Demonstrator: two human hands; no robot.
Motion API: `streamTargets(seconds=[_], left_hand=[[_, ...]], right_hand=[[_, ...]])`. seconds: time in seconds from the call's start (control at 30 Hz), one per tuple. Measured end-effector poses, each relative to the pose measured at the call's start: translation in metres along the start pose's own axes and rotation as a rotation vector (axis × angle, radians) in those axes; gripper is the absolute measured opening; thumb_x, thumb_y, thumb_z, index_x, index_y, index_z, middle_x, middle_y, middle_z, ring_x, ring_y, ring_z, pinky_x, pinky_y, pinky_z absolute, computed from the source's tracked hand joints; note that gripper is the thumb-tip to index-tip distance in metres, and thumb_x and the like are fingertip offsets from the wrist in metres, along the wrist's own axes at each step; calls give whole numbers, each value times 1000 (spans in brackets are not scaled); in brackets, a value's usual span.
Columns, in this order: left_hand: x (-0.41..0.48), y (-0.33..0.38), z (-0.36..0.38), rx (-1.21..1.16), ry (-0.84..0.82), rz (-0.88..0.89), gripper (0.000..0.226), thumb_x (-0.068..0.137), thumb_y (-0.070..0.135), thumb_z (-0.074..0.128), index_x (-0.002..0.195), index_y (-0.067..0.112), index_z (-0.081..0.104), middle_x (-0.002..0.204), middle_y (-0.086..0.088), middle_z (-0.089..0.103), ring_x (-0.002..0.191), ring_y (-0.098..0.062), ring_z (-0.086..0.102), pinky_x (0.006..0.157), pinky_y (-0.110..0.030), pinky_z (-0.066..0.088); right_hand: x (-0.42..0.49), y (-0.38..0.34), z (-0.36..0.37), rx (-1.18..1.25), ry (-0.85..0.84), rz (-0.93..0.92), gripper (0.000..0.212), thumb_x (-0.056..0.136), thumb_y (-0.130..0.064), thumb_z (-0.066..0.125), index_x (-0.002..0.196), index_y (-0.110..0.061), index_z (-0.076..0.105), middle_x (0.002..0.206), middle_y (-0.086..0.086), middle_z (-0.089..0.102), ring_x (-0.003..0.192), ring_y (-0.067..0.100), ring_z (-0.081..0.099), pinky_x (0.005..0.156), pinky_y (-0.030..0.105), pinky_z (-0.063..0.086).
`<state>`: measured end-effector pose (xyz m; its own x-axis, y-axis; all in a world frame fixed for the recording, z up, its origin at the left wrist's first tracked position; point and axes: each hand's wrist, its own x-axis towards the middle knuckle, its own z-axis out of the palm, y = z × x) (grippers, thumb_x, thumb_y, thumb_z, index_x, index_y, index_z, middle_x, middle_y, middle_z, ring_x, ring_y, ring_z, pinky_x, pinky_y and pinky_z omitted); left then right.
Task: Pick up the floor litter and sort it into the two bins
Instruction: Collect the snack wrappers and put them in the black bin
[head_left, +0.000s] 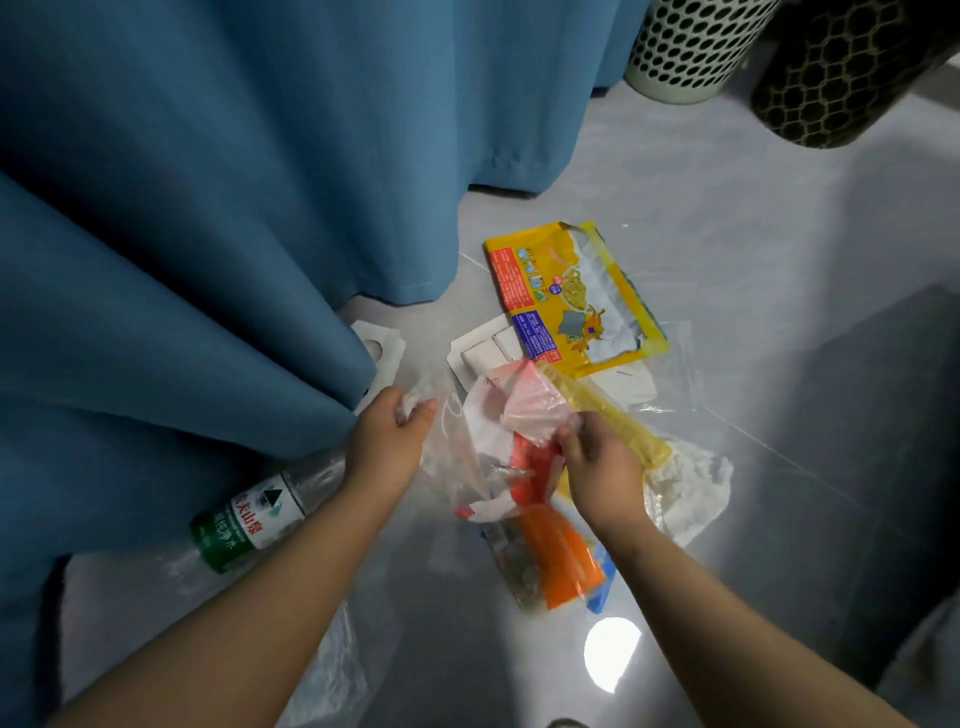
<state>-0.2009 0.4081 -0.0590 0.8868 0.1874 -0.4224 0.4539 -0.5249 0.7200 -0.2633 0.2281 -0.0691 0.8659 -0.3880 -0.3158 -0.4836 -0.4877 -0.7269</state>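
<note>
Both forearms are stretched forward and down over the grey floor (727, 249). The left hand (387, 441) is held with its back upward, and its fingers (423, 410) are curled round a bunch of clear plastic film (457, 452). The right hand (602, 470) is placed near it on the right. Its fingers (569, 434) are closed in a pinch on the near corner of a pink translucent wrapper (535, 408).

Under the hands a heap of litter is seen on the floor: an orange packet (563, 556), a long yellow wrapper (621, 431) and a crumpled white bag (691, 483). Farther off, a yellow food packet (566, 291) is laid partly over a white plastic tray (480, 356). A water bottle (249, 519) with a green label is lying at the near left, partly hidden by the left forearm, just beside the blue curtain (156, 208) that fills the left of the view.

The two bins are placed at the far right, well apart from the litter: a white perforated bin (691, 47) and a dark patterned bin (852, 67), side by side.
</note>
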Motion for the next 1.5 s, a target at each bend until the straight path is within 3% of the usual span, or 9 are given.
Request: streamTargets(seconds=[0.13, 0.3, 0.47, 0.6, 0.87, 1.0, 1.13, 1.33, 1.5], left_hand=[[-28, 56, -35, 39, 2, 26, 26, 89, 31, 58, 78, 9, 52, 76, -10, 59, 77, -32, 56, 68, -34, 43], [-79, 140, -94, 29, 5, 44, 32, 89, 29, 59, 84, -3, 53, 79, -23, 58, 72, -30, 52, 64, -36, 40], [-131, 231, -157, 4, -19, 65, 34, 90, 26, 60, 83, -7, 51, 74, -16, 48, 69, -23, 42, 58, -32, 30], [-167, 299, -208, -37, -38, 60, 30, 88, 27, 61, 83, -2, 53, 70, -9, 48, 70, -23, 44, 64, -32, 35], [-211, 391, -266, -70, -75, 54, 37, 69, 47, 51, 64, 12, 41, 68, -10, 48, 74, -33, 49, 65, -35, 37], [-228, 420, -262, -76, -100, 61, 38, 82, 38, 59, 82, 1, 56, 84, -21, 60, 84, -35, 57, 67, -33, 37], [-242, 451, -242, -84, -133, 86, 37, 86, 31, 61, 86, -6, 57, 84, -24, 60, 78, -32, 53, 67, -33, 39], [-240, 511, -181, -51, -163, 102, 32, 87, 29, 60, 104, 2, 63, 102, -16, 65, 98, -35, 60, 80, -34, 47], [-238, 574, -116, -24, -152, 122, 31, 82, 36, 63, 82, 5, 58, 98, -22, 65, 90, -36, 59, 74, -35, 44]], right_hand=[[-27, -47, -45, 68, -24, 49, 24, 99, -30, 43, 99, -11, 58, 84, -2, 60, 78, 15, 53, 68, 26, 36], [-62, -128, -122, 81, -27, 94, 16, 100, -25, 43, 96, -15, 55, 84, -5, 59, 79, 14, 55, 61, 23, 35], [-100, -218, -202, 102, -9, 144, 20, 99, -27, 43, 101, -13, 57, 89, -4, 62, 87, 19, 60, 74, 30, 46], [-128, -288, -264, 106, 19, 152, 10, 99, -25, 43, 96, -20, 52, 87, -6, 59, 79, 13, 56, 59, 17, 39], [-161, -375, -348, 215, 144, 162, 7, 96, -23, 51, 94, -18, 56, 87, -4, 63, 84, 17, 60, 69, 28, 46], [-170, -385, -384, 216, 203, 163, 9, 95, -21, 52, 86, -19, 54, 77, -9, 59, 81, 18, 58, 78, 36, 49], [-172, -377, -419, 250, 265, 184, 24, 94, -20, 52, 71, -26, 48, 71, -9, 56, 69, 13, 53, 64, 29, 43], [-143, -349, -477, 257, 300, 254, 17, 93, -23, 54, 81, -12, 54, 73, -1, 60, 75, 24, 59, 73, 38, 48], [-90, -322, -538, 262, 282, 251, 19, 93, -25, 54, 86, -8, 56, 75, 2, 63, 78, 26, 62, 76, 41, 49]])
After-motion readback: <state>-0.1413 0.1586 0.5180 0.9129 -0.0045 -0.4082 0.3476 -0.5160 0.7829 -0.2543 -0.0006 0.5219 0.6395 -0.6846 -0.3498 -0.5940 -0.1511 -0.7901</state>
